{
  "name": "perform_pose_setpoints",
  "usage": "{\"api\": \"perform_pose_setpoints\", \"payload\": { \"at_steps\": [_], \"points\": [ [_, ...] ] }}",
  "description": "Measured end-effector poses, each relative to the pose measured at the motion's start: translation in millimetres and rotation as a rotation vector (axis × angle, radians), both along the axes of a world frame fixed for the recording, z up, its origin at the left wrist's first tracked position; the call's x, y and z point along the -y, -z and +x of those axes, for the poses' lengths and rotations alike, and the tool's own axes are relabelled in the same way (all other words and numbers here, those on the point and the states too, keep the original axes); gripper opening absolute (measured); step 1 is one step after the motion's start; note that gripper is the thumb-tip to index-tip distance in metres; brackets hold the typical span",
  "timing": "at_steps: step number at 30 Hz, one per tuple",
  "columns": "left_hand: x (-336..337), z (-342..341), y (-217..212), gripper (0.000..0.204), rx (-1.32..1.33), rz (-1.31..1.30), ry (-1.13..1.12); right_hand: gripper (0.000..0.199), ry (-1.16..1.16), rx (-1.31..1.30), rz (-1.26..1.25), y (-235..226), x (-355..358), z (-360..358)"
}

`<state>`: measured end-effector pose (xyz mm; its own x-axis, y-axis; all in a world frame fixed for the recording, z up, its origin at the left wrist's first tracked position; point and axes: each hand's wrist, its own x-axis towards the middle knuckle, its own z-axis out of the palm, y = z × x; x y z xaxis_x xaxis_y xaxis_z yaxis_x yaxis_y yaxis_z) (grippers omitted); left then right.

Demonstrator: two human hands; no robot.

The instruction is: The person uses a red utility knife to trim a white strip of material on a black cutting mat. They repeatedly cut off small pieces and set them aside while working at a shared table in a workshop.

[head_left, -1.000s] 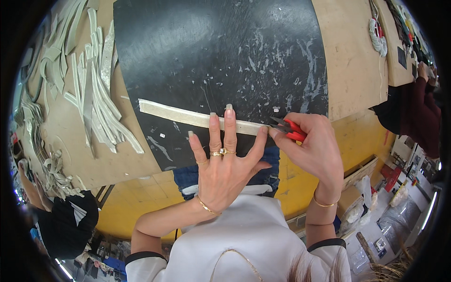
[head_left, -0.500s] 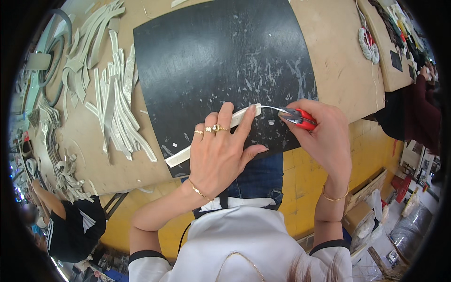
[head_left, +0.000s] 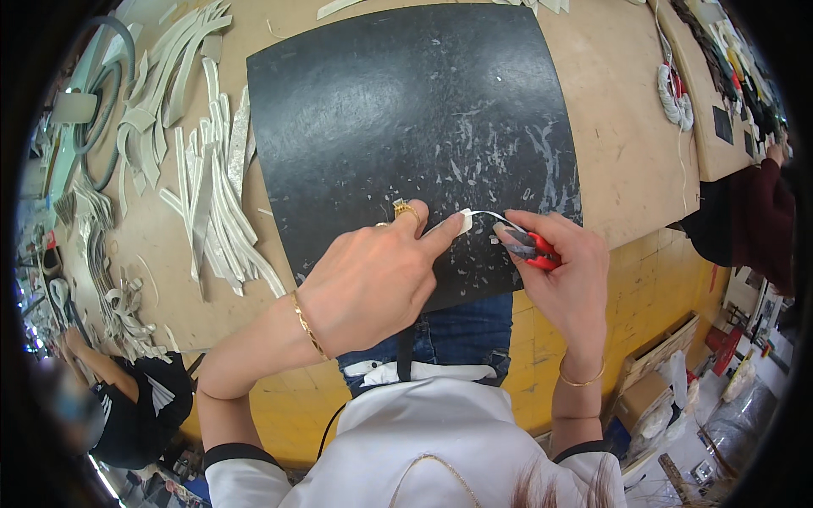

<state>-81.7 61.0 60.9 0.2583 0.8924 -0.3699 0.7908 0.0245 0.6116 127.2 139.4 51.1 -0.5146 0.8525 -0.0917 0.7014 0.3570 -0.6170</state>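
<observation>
On the black mat (head_left: pixel 398 110), a pale strip (head_left: pixel 465 221) shows only its far-right end; the rest is hidden beneath my left hand (head_left: pixel 368 275). My left index finger is stretched onto that end, while the other fingers curl and the thumb is out of sight. A thin white cord (head_left: pixel 484 212) runs from the strip's end to the fingertips of my right hand (head_left: pixel 566 275). The same hand is closed around small red-handled thread snips (head_left: pixel 542 252), their dark blades pointing left toward the strip.
Bundles of pale strips (head_left: pixel 222 195) lie left of the mat on the tan table (head_left: pixel 627 152). White cord wound on a red holder (head_left: pixel 673 97) rests at right. Small white scraps dot the mat. Other people work at far left and far right.
My left hand has turned and slid left and down, its fingers curling more and covering most of the strip. My right hand has shifted slightly down and left with the snips.
</observation>
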Motion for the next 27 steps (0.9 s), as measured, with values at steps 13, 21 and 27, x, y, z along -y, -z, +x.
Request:
{"api": "perform_pose_setpoints", "payload": {
  "at_steps": [13,21,27],
  "points": [
    [-1,-5,27,0.047,-0.065,0.216,0.129,0.015,0.038,0.072,-0.052,2,-9,-22],
    [-17,17,54,0.021,-0.246,0.722,-0.005,0.027,-0.153,0.171,0.039,-2,-43,-26],
    [-26,19,69,0.02,-0.145,0.823,-0.106,0.023,-0.295,0.216,0.02,-6,-66,-24]
  ]
}}
